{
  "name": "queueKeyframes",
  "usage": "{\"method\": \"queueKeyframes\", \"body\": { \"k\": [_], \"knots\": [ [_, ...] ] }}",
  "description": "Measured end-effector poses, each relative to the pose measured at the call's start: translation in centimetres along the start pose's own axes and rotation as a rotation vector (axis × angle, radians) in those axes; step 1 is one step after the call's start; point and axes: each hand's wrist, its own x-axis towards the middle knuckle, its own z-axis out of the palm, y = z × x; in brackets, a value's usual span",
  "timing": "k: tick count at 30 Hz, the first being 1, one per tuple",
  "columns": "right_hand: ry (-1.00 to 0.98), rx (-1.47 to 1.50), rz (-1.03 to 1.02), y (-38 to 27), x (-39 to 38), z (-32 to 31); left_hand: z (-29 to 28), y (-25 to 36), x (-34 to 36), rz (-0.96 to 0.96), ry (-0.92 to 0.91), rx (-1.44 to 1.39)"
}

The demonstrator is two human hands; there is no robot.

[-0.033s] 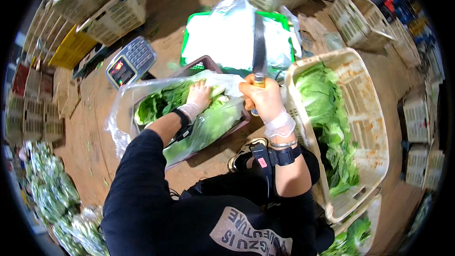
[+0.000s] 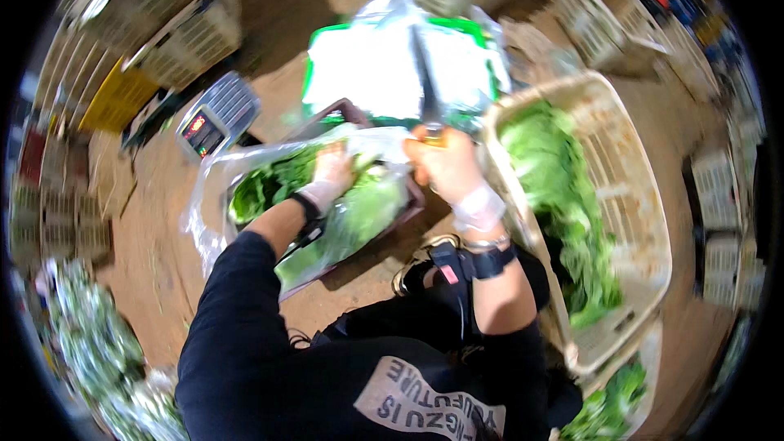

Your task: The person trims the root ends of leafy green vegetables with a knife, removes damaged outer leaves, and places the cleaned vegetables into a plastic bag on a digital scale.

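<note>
While the left hand (image 2: 333, 170) lies palm down with fingers spread on the leafy greens (image 2: 269, 184) inside a clear plastic bag (image 2: 343, 220), the right hand (image 2: 445, 165) is closed in a fist around the handle of a knife (image 2: 426, 86). Its blade points straight away from the person, long axis running up from the fist over the green-edged board (image 2: 359, 73) just beyond the bag; a basket (image 2: 633, 196) of greens stands right of the bag

The left hand (image 2: 333, 171) presses down on leafy greens (image 2: 269, 184) inside a clear plastic bag (image 2: 327, 204). Just right of the bag, the right hand (image 2: 445, 165) grips a knife (image 2: 426, 86), blade pointing away. Right of that stands a basket (image 2: 629, 220) of greens; left of the bag, a scale (image 2: 219, 113).
</note>
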Motion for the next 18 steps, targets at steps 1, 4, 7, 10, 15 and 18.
{"method": "queueKeyframes", "body": {
  "k": [1, 4, 7, 10, 15, 18],
  "knots": [
    [0.048, -0.129, -0.006, 0.4, 0.0, -0.6, -0.3, 0.1, 0.0, -0.014, -0.020, -0.091],
    [0.081, 0.021, -0.046, 0.7, -1.2, -1.4, -3.2, 0.0, -1.0, 0.221, -0.007, -0.002],
    [0.206, 0.065, -0.173, -0.3, -4.9, -4.2, -4.1, 0.0, -0.2, 0.322, -0.014, -0.051],
    [0.337, 0.018, -0.020, -0.5, -11.5, -11.5, -5.5, 1.3, -0.5, 0.440, 0.017, -0.247],
    [0.742, 0.206, -0.008, 3.5, -28.1, -24.4, -14.1, 2.4, -9.3, 0.323, -0.313, 0.135],
    [1.000, 0.099, 0.077, 3.7, -34.0, -27.4, -22.0, 10.1, -13.6, 0.647, -0.860, -0.501]
  ]
}}
